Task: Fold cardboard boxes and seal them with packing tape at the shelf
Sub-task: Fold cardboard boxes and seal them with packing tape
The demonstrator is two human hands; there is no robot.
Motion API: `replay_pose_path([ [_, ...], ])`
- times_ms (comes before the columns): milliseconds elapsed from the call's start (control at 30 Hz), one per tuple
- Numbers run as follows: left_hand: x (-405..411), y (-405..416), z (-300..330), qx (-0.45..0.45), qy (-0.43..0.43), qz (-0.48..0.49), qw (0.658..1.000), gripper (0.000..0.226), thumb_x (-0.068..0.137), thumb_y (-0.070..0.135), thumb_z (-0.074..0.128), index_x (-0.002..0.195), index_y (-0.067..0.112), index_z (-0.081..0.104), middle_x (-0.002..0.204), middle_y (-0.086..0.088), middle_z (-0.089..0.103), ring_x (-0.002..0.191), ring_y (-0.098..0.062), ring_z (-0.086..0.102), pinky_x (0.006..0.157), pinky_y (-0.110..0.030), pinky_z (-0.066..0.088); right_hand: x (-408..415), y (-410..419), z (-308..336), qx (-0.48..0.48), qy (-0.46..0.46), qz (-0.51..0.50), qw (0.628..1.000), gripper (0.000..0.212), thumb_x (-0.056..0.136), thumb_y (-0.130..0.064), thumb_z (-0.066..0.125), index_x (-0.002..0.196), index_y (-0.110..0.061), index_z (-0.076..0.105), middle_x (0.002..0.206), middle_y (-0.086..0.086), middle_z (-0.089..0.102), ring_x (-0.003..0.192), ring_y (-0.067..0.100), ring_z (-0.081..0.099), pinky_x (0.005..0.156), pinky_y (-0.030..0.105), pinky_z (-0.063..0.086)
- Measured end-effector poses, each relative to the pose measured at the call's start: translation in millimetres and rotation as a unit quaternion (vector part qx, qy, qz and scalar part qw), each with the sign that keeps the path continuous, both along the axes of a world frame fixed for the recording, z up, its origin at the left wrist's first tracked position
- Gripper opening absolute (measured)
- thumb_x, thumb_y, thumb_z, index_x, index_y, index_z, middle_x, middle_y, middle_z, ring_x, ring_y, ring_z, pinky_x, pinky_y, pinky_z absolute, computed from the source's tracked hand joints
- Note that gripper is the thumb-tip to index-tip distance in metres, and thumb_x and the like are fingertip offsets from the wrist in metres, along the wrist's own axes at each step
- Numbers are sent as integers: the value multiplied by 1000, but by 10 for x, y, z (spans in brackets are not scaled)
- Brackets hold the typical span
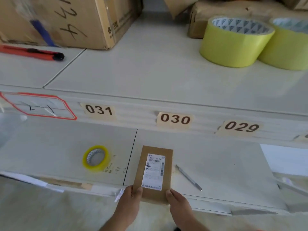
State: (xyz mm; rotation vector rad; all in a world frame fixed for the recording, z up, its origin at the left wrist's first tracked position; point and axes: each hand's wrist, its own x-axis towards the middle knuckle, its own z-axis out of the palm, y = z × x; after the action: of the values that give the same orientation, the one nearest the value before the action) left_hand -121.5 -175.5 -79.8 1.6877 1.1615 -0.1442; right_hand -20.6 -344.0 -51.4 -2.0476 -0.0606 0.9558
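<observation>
We held one small flat brown cardboard box [155,174] with a single white printed shipping label [154,171] on its upper face. Our left hand [131,197] gripped its near left corner, thumb on top, and our right hand [177,200] gripped the near right corner in the same way; the fingers beneath were hidden. The box's far part lay over the lower white shelf board [216,160], while its near end hung past the front edge, between our two hands.

On that lower board we counted one small roll of clear yellowish packing tape [96,158], standing tilted to the left of the box and apart from it, and one slim silver metal blade-like tool [189,178] lying just right of the box. A white sheet [286,159] lay at the far right.

The front rail of the upper white shelf [150,72] carried three tan number tags that read fully, 031 [99,110], 030 [175,118] and 029 [241,127], plus one red-bordered label [40,106] at the left. On the upper shelf we counted two wide yellow-green tape rolls [233,44] touching side by side at the right, one orange and black utility knife [33,52] at the left, one large brown carton with black handwriting [70,19] behind the knife, and one brown carton [216,12] behind the rolls.
</observation>
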Motion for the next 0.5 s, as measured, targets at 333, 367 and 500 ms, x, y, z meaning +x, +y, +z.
replay_pose_path([
  [333, 28, 72, -274, -312, -18, 229, 922, 32, 108, 31, 49, 124, 9, 66, 88, -11, 69, 101, -40, 69, 111, -55, 47, -564, 391, 289, -131, -306, 158, 930, 69, 89, -67, 24, 142, -37, 56, 142, -19, 43, 131, 12, 37, 108, 32, 46],
  [367, 8, 122, -283, -250, -3, 169, 954, 30, 108, 26, 48, 124, 11, 68, 87, -7, 67, 107, -39, 69, 109, -52, 50, -618, 447, 192, -132, -330, 164, 920, 60, 92, -60, 33, 138, -34, 59, 140, -17, 46, 128, 13, 41, 105, 34, 50],
  [500, -80, 268, 19, 6, -57, 46, 997, 22, 104, 35, 51, 114, 30, 70, 108, 8, 72, 103, -15, 67, 93, -39, 55, -738, 559, -6, -101, -388, 120, 908, 25, 93, -33, 56, 115, -36, 67, 126, -15, 54, 115, 16, 49, 91, 33, 55],
])
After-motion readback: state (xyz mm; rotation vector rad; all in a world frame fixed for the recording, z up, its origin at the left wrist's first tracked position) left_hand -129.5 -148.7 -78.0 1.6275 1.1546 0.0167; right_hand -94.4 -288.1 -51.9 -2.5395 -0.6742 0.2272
